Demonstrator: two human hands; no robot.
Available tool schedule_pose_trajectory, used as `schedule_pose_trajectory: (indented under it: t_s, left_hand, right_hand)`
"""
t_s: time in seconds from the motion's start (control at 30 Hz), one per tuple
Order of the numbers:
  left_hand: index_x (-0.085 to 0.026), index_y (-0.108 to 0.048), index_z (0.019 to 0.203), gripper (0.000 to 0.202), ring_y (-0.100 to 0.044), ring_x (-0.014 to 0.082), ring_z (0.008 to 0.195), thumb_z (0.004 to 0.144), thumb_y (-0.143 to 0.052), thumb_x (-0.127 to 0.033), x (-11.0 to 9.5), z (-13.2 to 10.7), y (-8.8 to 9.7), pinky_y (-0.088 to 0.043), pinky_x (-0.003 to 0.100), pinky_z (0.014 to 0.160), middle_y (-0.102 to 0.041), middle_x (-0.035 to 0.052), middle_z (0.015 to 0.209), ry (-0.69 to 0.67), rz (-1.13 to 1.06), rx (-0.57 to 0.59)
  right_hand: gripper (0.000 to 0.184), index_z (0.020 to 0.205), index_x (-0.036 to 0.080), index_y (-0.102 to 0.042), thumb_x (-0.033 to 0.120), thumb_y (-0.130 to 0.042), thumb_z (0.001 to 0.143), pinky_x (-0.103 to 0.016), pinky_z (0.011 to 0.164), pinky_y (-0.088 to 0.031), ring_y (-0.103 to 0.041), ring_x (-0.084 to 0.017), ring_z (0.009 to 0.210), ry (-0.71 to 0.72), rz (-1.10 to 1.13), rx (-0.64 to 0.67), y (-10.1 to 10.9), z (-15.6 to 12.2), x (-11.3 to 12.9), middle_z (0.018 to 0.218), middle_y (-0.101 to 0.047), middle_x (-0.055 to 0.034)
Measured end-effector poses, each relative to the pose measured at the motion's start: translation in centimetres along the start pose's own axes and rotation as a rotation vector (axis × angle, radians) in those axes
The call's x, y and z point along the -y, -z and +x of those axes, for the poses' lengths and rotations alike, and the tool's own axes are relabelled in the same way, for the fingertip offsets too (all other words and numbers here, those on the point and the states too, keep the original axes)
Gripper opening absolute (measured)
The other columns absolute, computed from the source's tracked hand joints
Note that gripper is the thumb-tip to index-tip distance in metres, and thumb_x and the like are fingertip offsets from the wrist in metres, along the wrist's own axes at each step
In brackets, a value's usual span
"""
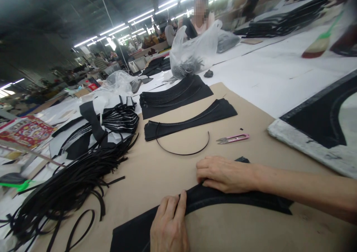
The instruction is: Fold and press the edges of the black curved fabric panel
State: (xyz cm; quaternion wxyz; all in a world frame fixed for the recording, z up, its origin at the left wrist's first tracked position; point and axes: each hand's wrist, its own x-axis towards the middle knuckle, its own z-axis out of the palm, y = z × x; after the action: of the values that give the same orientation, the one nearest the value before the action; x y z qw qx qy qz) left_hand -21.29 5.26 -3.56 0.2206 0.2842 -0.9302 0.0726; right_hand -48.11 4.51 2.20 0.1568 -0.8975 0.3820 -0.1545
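Observation:
A curved black fabric piece (240,199) lies on the brown paper-covered table (156,170) right in front of me. My left hand (169,226) presses flat on its left part, fingers together and stretched out. My right hand (223,174) lies flat on its upper edge, fingers extended and pressed down. Neither hand grips anything. Just beyond my right hand a thin black curved strip (182,151) rests on the paper, and pink thread snips (232,138) lie to the right of it.
Two stacks of curved black pieces (189,120) (174,96) lie further back. A heap of black strips (69,185) fills the left side. A clear plastic bag (192,53) stands behind, with a seated person beyond it. A black-and-white panel (315,125) lies at right.

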Motion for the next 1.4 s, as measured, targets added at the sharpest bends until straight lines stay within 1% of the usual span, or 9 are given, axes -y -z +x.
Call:
schedule_pose_trajectory:
  t_s: [0.13, 0.3, 0.43, 0.6, 0.77, 0.9, 1.1, 1.23, 1.4]
  left_hand:
    - [-0.012, -0.048, 0.134, 0.054, -0.057, 0.0189, 0.089, 0.081, -0.038, -0.003, -0.2, -0.1, -0.2, -0.052, 0.026, 0.081, -0.062, 0.0081, 0.097, 0.031, 0.002, -0.006]
    - [-0.017, -0.049, 0.134, 0.059, -0.054, 0.0199, 0.093, 0.078, -0.036, 0.000, -1.1, -0.3, -0.6, -0.051, 0.029, 0.084, -0.060, 0.0069, 0.100, 0.132, -0.031, 0.023]
    - [-0.019, -0.050, 0.133, 0.063, -0.054, 0.0202, 0.092, 0.075, -0.037, 0.002, -1.0, -0.1, -0.4, -0.050, 0.030, 0.083, -0.059, 0.0069, 0.097, 0.135, -0.015, 0.030]
    - [-0.022, -0.056, 0.124, 0.041, -0.056, 0.0175, 0.080, 0.087, -0.043, -0.010, -0.4, 1.0, 0.5, -0.046, 0.029, 0.070, -0.058, 0.0048, 0.088, 0.085, -0.032, 0.043]
    - [-0.025, -0.060, 0.108, 0.022, -0.055, 0.0219, 0.091, 0.092, -0.047, -0.017, -2.2, 3.8, 0.9, -0.039, 0.037, 0.077, -0.058, 0.0055, 0.098, 0.281, -0.065, -0.013]
    - [-0.024, -0.061, 0.102, 0.022, -0.054, 0.0220, 0.094, 0.090, -0.047, -0.012, -3.4, 6.6, 0.8, -0.038, 0.037, 0.081, -0.060, 0.0043, 0.098, 0.273, -0.227, 0.099]
    - [-0.021, -0.060, 0.080, 0.019, -0.054, 0.0208, 0.089, 0.090, -0.047, -0.012, -3.5, 9.7, 1.1, -0.038, 0.035, 0.081, -0.061, 0.0022, 0.088, 0.383, -0.365, 0.327]
    - [-0.020, -0.058, 0.076, 0.021, -0.053, 0.0199, 0.086, 0.091, -0.046, -0.013, -3.4, 10.3, 1.1, -0.039, 0.032, 0.078, -0.060, 0.0023, 0.085, 0.438, -0.420, 0.367]
    - [-0.019, -0.055, 0.073, 0.020, -0.053, 0.0191, 0.083, 0.090, -0.047, -0.013, -3.1, 10.5, 0.4, -0.038, 0.030, 0.074, -0.060, 0.0014, 0.081, 0.427, -0.423, 0.349]
  right_hand:
    - [0.012, 0.092, 0.018, -0.062, 0.009, -0.055, 0.089, -0.025, 0.081, -0.043, -0.056, -0.015, 0.085, -0.022, 0.087, 0.001, 0.3, -0.2, -0.6, 0.087, -0.058, -0.0010]
    - [0.017, 0.089, 0.016, -0.061, 0.006, -0.047, 0.090, -0.027, 0.077, -0.043, -0.052, -0.016, 0.082, 0.042, 0.017, -0.022, 0.1, -1.0, -0.7, 0.085, -0.055, -0.0031]
    - [0.022, 0.107, 0.016, -0.060, 0.008, -0.049, 0.091, -0.028, 0.085, -0.042, -0.053, -0.017, 0.093, -0.009, 0.067, -0.038, 0.3, -1.4, -0.8, 0.096, -0.058, -0.0049]
    - [0.032, 0.116, 0.018, -0.057, 0.008, -0.058, 0.085, -0.034, 0.092, -0.039, -0.052, -0.020, 0.101, -0.112, 0.055, -0.048, 0.9, -1.8, -0.4, 0.109, -0.059, -0.0060]
    - [0.033, 0.108, 0.017, -0.054, 0.010, -0.066, 0.079, -0.036, 0.090, -0.036, -0.048, -0.022, 0.100, -0.181, -0.011, -0.159, 1.0, -3.1, 0.8, 0.110, -0.055, -0.0064]
    - [0.022, 0.102, 0.018, -0.053, 0.011, -0.061, 0.083, -0.034, 0.087, -0.035, -0.048, -0.021, 0.096, -0.243, -0.038, -0.232, 1.0, -4.6, 1.5, 0.103, -0.055, -0.0051]
    - [0.008, 0.096, 0.019, -0.056, 0.016, -0.058, 0.090, -0.036, 0.086, -0.032, -0.048, -0.020, 0.093, -0.297, -0.142, -0.184, 0.2, -5.4, 1.7, 0.098, -0.056, -0.0033]
    - [0.007, 0.093, 0.020, -0.055, 0.017, -0.059, 0.089, -0.037, 0.085, -0.031, -0.047, -0.021, 0.091, -0.313, -0.191, -0.180, -0.2, -5.1, 1.7, 0.095, -0.056, -0.0024]
    - [0.005, 0.089, 0.019, -0.056, 0.014, -0.056, 0.090, -0.036, 0.082, -0.031, -0.045, -0.020, 0.089, -0.265, -0.213, -0.152, 0.2, -4.7, 1.6, 0.095, -0.054, -0.0024]
